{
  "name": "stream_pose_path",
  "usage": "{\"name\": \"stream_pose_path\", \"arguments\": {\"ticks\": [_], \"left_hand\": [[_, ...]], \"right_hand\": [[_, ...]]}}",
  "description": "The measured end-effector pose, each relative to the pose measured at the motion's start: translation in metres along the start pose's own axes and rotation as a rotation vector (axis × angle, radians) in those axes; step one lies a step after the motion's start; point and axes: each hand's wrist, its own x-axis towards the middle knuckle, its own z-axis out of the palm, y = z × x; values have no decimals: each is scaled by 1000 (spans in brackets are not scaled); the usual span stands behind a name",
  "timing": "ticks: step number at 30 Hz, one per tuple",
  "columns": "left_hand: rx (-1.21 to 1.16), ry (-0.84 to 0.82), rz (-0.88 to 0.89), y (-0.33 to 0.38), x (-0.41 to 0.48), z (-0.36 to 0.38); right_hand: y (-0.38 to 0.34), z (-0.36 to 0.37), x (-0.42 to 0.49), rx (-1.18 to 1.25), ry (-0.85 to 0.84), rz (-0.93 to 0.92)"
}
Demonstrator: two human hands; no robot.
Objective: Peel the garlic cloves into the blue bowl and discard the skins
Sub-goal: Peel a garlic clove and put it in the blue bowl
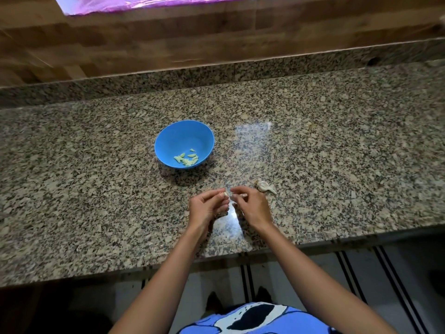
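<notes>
A blue bowl (168,138) stands on the granite counter (96,189) and holds several pale peeled garlic cloves (186,159). Nearer the counter's front edge, my left hand (207,206) pinches a small garlic clove (225,194) at its fingertips. My right hand (250,206) is close beside it, fingers curled, its fingertips pinching at something thin by the clove, probably a bit of skin. A partly stripped garlic bulb (265,186) with papery skin lies on the counter just behind my right hand.
A wooden wall (168,37) rises behind the counter's raised granite back ledge (240,71). The counter's front edge (216,256) runs just below my wrists, with floor and my blue shirt (252,319) underneath.
</notes>
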Motion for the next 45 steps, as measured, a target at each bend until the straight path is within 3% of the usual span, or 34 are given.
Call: {"name": "stream_pose_path", "arguments": {"ticks": [14, 26, 38, 42, 45], "left_hand": [[340, 78, 247, -4, 0, 8], [359, 79, 246, -4, 3, 6], [222, -16, 173, 1, -2, 9], [105, 1, 95, 7, 2, 7], [143, -28, 134, 10, 2, 5]], "right_hand": [[-5, -5, 4, -68, -69, -51], [-4, -2, 9, -63, -50, -37], [-1, 4, 10, 14, 11, 44], [-8, -5, 8, 409, -88, 141], [-13, -13, 6, 627, -208, 273]]}}
